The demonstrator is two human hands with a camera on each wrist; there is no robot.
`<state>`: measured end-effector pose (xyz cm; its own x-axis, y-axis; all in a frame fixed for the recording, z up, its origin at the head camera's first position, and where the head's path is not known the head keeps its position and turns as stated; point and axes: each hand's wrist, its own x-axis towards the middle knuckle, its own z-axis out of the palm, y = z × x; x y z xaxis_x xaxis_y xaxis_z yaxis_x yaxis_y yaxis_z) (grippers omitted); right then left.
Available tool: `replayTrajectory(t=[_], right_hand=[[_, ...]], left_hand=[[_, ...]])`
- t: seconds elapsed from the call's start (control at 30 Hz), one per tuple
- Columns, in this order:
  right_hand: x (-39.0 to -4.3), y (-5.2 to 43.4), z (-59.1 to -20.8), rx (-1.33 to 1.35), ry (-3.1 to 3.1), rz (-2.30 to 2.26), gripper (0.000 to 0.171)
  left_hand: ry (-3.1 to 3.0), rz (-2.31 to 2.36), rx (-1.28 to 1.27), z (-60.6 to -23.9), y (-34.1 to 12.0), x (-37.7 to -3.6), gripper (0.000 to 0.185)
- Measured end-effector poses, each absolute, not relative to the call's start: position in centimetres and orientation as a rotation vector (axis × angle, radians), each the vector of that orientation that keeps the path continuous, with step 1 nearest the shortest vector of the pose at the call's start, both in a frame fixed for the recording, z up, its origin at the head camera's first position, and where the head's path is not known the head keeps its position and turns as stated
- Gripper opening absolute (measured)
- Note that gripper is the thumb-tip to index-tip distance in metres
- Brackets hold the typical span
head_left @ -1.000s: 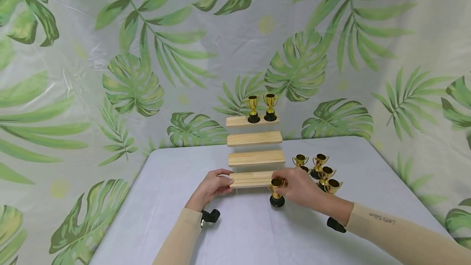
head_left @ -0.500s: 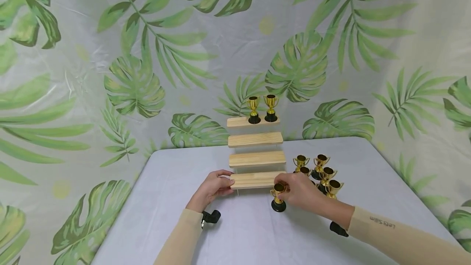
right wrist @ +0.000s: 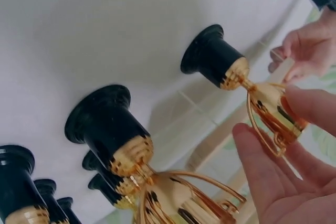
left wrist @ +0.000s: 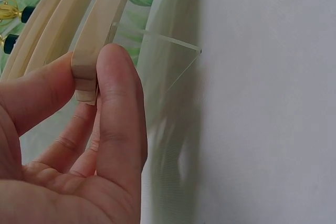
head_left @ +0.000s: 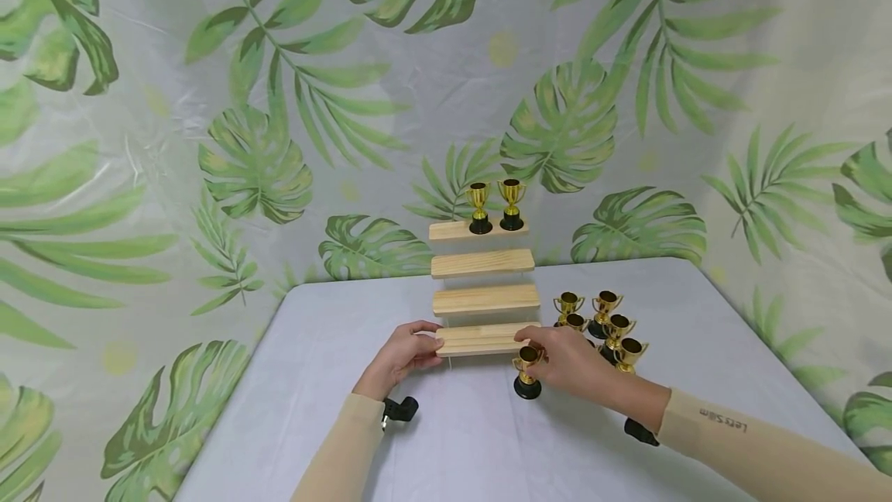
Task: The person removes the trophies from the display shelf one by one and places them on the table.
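Four wooden steps make up the tiered stand (head_left: 483, 297), and everything is placed against it. The left hand (head_left: 402, 356) pinches the left end of the lowest step (head_left: 479, 339): in the left wrist view the thumb (left wrist: 31, 95) lies on top and the fingers (left wrist: 119, 108) curl underneath, gripping the board's end (left wrist: 86, 72). The right hand (head_left: 567, 362) is at the lowest step's right end, fingers curled round the bowl of a small gold trophy (head_left: 526, 373) whose black base sits on the white table (head_left: 334, 347) just in front of that corner. In the right wrist view the fingertips (right wrist: 310, 106) close on the cup (right wrist: 273, 111).

Much is hard to read. The right hand covers part of the held trophy's handles and part of the cluster of loose trophies (head_left: 608, 324) right of the stand, so their exact count is unclear. The stand's clear supports (left wrist: 173, 51) barely show. Two trophies on the top step (head_left: 495, 208) stand upright, far from both hands. Both forearms are cut off at the bottom edge in the head view.

Against the frame half a second ago, almost nothing differs: the left hand keeps the same pinch, and the trophy sits at the same spot beside the lowest step.
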<state>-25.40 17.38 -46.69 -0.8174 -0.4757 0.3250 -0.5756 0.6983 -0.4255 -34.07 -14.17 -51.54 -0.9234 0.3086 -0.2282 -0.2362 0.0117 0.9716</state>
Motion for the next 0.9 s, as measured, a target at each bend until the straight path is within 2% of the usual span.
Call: replayTrajectory(t=[0.53, 0.9], right_hand=[[-25.3, 17.5, -42.9, 0.866, -2.748, 0.684, 0.055], [-26.7, 17.6, -41.2, 0.805, -2.642, 0.778, 0.049]], left_hand=[[1.905, 1.980, 0.070, -51.6, -14.2, -34.0, 0.045], [1.896, 1.990, 0.075, -51.8, -14.3, -34.1, 0.045]])
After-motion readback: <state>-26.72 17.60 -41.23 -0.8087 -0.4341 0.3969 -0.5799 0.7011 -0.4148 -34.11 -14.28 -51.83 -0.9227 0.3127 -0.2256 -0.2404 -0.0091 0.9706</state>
